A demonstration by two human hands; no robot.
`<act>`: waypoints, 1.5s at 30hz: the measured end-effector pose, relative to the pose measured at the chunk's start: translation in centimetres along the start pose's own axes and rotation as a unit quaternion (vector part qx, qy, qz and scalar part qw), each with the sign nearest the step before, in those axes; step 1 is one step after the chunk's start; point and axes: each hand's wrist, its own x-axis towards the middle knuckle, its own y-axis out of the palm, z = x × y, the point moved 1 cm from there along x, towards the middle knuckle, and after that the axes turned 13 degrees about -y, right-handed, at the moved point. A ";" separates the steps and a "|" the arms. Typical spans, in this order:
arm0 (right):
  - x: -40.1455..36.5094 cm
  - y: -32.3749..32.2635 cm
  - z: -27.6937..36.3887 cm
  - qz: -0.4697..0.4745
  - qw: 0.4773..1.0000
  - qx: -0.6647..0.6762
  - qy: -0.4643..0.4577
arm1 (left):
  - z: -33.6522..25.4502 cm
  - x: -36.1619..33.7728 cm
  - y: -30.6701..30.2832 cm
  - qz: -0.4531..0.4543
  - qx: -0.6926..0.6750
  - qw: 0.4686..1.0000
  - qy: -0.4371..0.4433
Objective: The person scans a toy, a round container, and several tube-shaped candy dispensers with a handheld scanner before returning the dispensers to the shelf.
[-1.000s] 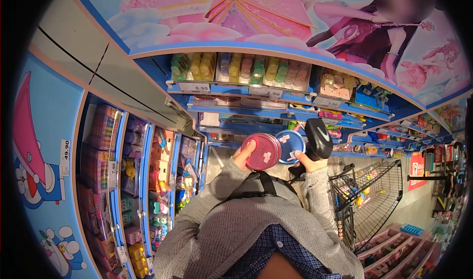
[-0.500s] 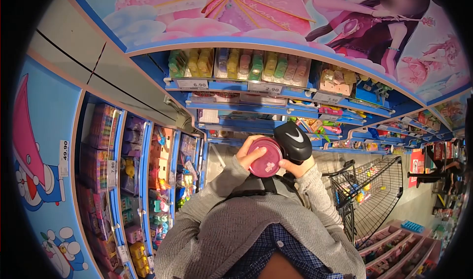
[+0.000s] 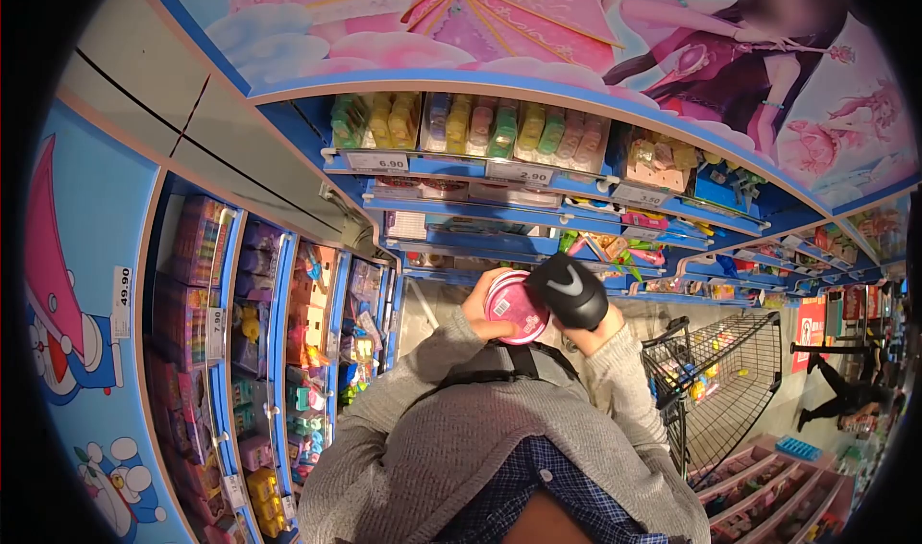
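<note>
- The left hand (image 3: pixel 477 301) is curled round a pink tin (image 3: pixel 514 306); its fingers grip the tin's left rim, and the flat round face with its label is turned up toward the camera.
- The tin is held up at chest height in front of the shelves, between the two hands.
- The right hand (image 3: pixel 601 326) is wrapped round the handle of a black scanner (image 3: pixel 567 290). Most of its fingers are hidden behind the scanner's body.
- The scanner's head, which carries a white mark, is tilted toward the tin and overlaps the tin's right edge. Whether the two touch cannot be told.
- Both arms are in grey sleeves (image 3: pixel 423 371) and bend upward from the body at the bottom of the view.
- A blue shelf (image 3: pixel 461 173) above the hands holds rows of small coloured packets (image 3: pixel 471 126), with white price tags (image 3: pixel 379 162) on its front edge.
- A side rack (image 3: pixel 259 352) full of toys stands to the left.
- A wire cart (image 3: pixel 735 381) stands just right of the right arm with a few small items inside.
- Another person (image 3: pixel 845 383) is far off on the right, down the aisle.
</note>
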 end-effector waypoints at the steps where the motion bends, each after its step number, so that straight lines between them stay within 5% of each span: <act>1: -0.2 -0.3 0.5 0.088 0.995 0.035 0.029 | 0.0 0.0 0.0 -0.027 0.019 0.999 0.012; 5: -0.4 0.2 1.1 0.198 0.979 0.044 0.004 | 0.6 0.7 -0.2 -0.044 0.059 0.993 0.090; 7: -0.3 0.8 1.0 0.125 0.992 0.003 -0.004 | 0.5 0.6 -0.2 -0.041 0.078 0.990 0.107; 9: 0.2 1.4 0.7 -0.013 0.997 -0.073 -0.017 | 0.0 0.3 -0.2 -0.044 0.055 0.996 0.049; 13: 0.9 0.9 -0.2 -0.011 0.998 -0.067 0.004 | -1.1 0.1 0.6 0.008 -0.007 0.999 0.038; 14: 1.0 1.0 -0.5 0.004 1.000 -0.028 0.007 | -1.4 -0.7 0.7 0.027 -0.024 0.998 -0.059; 17: 1.1 0.8 -0.9 0.041 0.999 -0.036 -0.002 | -1.3 -0.8 1.1 0.010 -0.049 0.997 -0.066; 21: 1.7 -0.2 -0.3 -0.028 0.992 0.118 -0.039 | -0.7 -0.2 0.2 0.097 -0.176 0.974 -0.104; 24: 0.5 -0.1 -2.3 -0.160 0.961 0.223 0.020 | 0.0 0.1 -0.2 0.080 -0.168 0.977 -0.102; 29: 0.2 -1.4 -2.5 -0.337 0.923 0.183 0.024 | -0.3 -0.1 -1.9 0.054 -0.215 0.974 -0.049; 32: -0.1 -0.9 -3.0 -0.281 0.942 0.172 0.059 | -0.4 0.0 -2.0 0.070 -0.290 0.953 -0.050; 35: 0.0 0.5 -2.6 -0.206 0.974 0.096 0.000 | -0.4 0.7 -0.1 0.060 -0.358 0.930 -0.050; 40: 0.4 1.3 -1.4 -0.190 0.974 0.124 0.014 | 1.3 1.2 0.2 0.045 -0.327 0.944 -0.019; 45: 0.2 1.7 -1.6 -0.133 0.981 0.111 0.090 | 1.3 1.1 0.9 0.061 -0.353 0.929 -0.093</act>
